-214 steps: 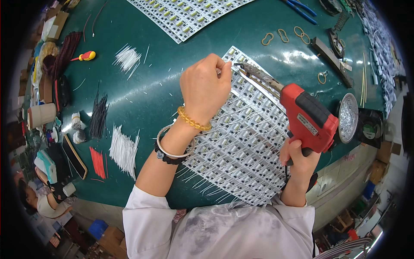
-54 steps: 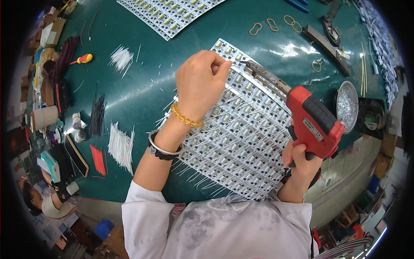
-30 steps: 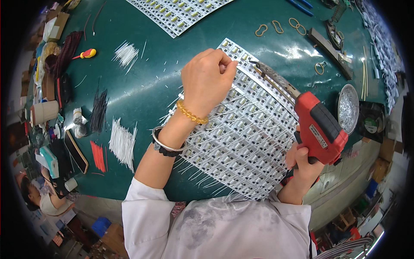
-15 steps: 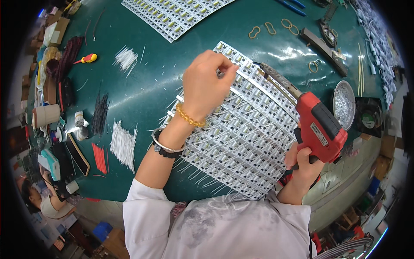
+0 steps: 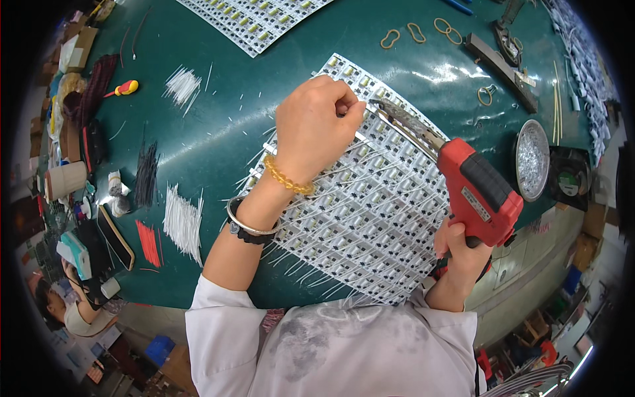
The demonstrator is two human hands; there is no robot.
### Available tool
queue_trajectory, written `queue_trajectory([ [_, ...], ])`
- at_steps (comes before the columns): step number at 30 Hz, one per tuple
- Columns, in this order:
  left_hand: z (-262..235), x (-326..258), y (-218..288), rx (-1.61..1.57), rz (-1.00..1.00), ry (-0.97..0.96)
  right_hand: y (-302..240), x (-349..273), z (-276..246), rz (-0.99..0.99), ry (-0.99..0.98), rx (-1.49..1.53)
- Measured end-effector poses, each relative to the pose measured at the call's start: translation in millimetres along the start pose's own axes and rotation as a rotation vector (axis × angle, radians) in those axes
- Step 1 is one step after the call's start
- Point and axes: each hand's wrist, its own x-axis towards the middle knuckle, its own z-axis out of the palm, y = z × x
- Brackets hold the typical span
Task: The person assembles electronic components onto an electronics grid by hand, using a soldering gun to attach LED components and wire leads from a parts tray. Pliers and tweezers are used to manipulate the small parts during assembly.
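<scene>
A panel of white circuit boards (image 5: 370,241) lies on the green table in front of me, rows of small parts on it and many thin white wires sticking out. Over its upper left part is my left hand (image 5: 316,122), thumb and forefinger pinched together; whatever is between them is too small to make out. My right hand (image 5: 466,255) is wrapped around the handle of a red and black soldering gun (image 5: 471,188). The gun's long metal nose points up and left across the panel, its tip close beside my left fingertips. I cannot tell whether the tip touches the board.
Left lie white wires (image 5: 182,221), black wires (image 5: 147,175), red wires (image 5: 149,243) and a screwdriver (image 5: 124,88). A second board panel (image 5: 258,23) is at the far edge. Right are a metal bowl (image 5: 532,162), a fan (image 5: 570,175) and rubber bands (image 5: 390,40). Someone sits at far left.
The soldering gun has moved left, bringing its tip nearer my left fingertips. My left hand keeps its pinch. The whole view has shifted slightly.
</scene>
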Motion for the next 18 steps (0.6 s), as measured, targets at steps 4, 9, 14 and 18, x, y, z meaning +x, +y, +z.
queue_trajectory([
  [4, 0, 1, 1, 0.002, 0.001, -0.007, 10, -9, -8, -0.007, 0.054, -0.129],
  [9, 3, 1, 0, 0.004, -0.003, 0.001, -2, -8, -6, 0.066, 0.065, 0.001],
  [14, 3, 2, 1, 0.003, -0.004, -0.005, -8, -6, -6, 0.056, 0.087, 0.09],
  [18, 4, 2, -1, 0.001, -0.001, 0.004, -10, -7, -4, 0.069, 0.064, 0.091],
])
